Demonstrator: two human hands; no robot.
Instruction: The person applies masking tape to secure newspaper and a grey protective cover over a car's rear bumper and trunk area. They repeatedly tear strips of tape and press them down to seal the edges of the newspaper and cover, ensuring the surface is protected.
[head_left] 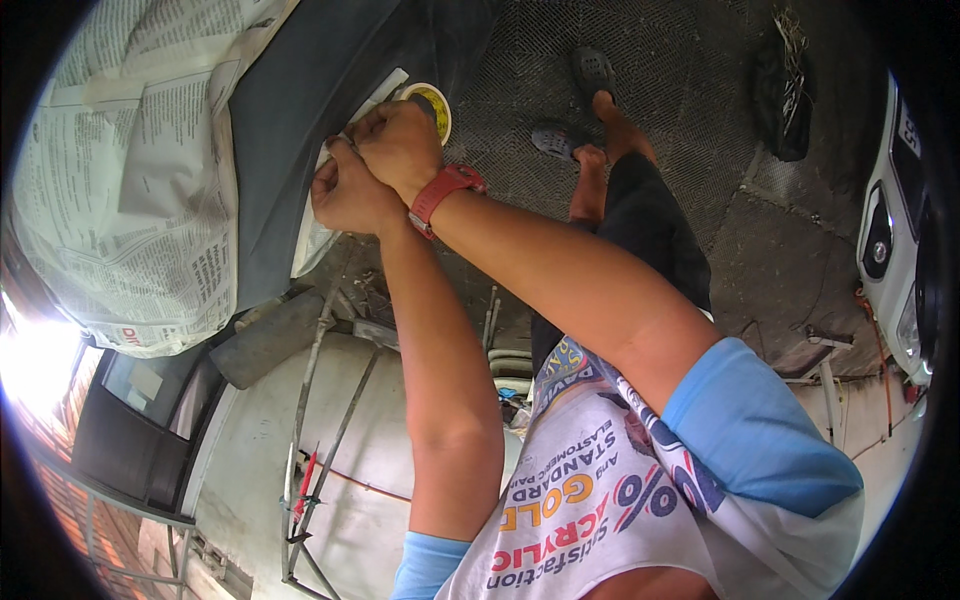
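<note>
A dark grey panel [290, 120] rises at the left, with a narrow white paper strip [316, 240] along its edge. My left hand [362, 198] is closed, thumb and fingers pinching the strip's edge. Just beyond it my right hand [405, 148], with a red watch [448, 192] on the wrist, bends its fingers over the same strip; their tips are partly hidden. Beside the right hand is a white-rimmed ring with yellow inside, which looks like a tape roll [447, 118]; the hand covers part of it.
Newspaper sheets [130, 190] cover the body left of the panel. A thin metal frame [300, 420] stands below, near a pale wall. My sandalled feet [555, 140] are on the dark textured floor [700, 100]. A black bag [785, 110] lies at the far right, near a white car [893, 230].
</note>
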